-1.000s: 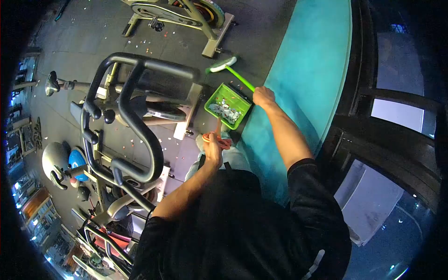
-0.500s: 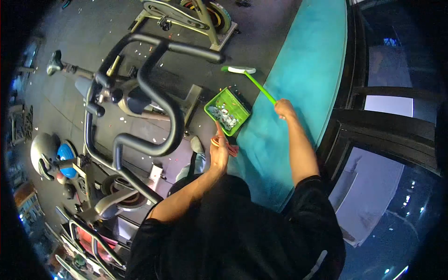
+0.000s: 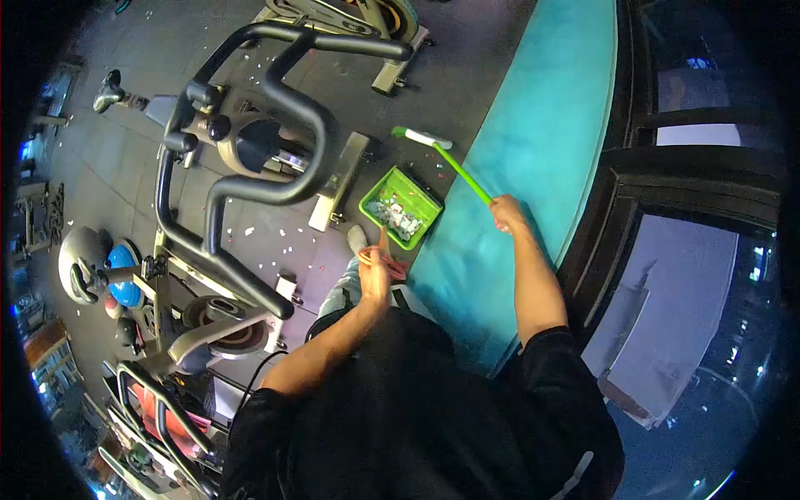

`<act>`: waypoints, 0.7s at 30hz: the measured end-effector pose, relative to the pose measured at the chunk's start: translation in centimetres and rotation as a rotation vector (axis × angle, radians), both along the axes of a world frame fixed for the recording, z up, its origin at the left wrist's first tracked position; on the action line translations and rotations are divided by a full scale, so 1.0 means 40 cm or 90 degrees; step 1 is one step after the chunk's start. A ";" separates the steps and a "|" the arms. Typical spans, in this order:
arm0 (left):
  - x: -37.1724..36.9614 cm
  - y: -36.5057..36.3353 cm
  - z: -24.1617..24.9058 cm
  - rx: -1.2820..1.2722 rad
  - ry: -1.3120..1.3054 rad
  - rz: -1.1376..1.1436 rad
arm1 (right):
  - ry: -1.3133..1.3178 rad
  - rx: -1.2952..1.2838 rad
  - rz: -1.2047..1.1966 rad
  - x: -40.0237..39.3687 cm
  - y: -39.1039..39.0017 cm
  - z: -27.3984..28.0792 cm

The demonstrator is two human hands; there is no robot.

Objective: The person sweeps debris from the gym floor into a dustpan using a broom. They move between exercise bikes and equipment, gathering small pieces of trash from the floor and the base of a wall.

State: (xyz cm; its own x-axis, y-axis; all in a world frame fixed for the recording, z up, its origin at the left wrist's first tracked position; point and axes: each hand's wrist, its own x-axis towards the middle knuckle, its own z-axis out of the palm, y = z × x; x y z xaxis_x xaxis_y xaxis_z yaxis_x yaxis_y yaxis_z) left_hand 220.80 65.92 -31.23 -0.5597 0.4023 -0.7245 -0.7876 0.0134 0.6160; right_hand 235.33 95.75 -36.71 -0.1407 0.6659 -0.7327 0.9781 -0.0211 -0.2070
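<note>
My right hand (image 3: 507, 213) is wrapped round the green stick of a broom (image 3: 464, 173). Its narrow green and white head lies out ahead, over the dark floor by the turquoise strip. Below the broom head is a green dustpan (image 3: 414, 192) with white paper scraps (image 3: 398, 219) inside. My left hand (image 3: 377, 282) is closed on an orange looped thing (image 3: 398, 271) just short of the dustpan's near edge. Whether that thing joins the dustpan is hidden.
An exercise bike with black handlebars (image 3: 321, 142) stands close on my left, another bike (image 3: 387, 79) farther ahead. Scraps (image 3: 250, 231) dot the floor. A turquoise strip (image 3: 550, 108) and dark-framed glass (image 3: 608, 242) run along my right. A blue ball (image 3: 125, 279) lies far left.
The broom head has shifted slightly down and left in view and turned a little. My left hand and the dustpan also sit slightly lower and left, as the view itself shifts.
</note>
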 end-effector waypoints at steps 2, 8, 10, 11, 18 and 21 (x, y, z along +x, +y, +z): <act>0.009 -0.028 0.003 -0.020 -0.020 -0.002 | 0.054 -0.002 -0.056 0.014 0.001 0.023; 0.033 -0.025 -0.053 -0.045 -0.030 0.092 | 0.009 0.023 0.014 -0.036 0.035 -0.058; 0.017 -0.024 -0.083 -0.035 -0.001 0.084 | 0.014 0.024 0.014 -0.039 0.019 -0.124; 0.014 -0.025 -0.093 -0.043 0.000 0.082 | 0.000 0.025 0.017 -0.026 0.006 -0.147; -0.028 0.047 -0.036 -0.097 0.021 0.129 | 0.016 -0.051 -0.069 -0.005 -0.022 -0.008; -0.041 0.011 -0.122 -0.058 0.004 0.095 | 0.027 -0.026 -0.101 0.001 -0.016 0.039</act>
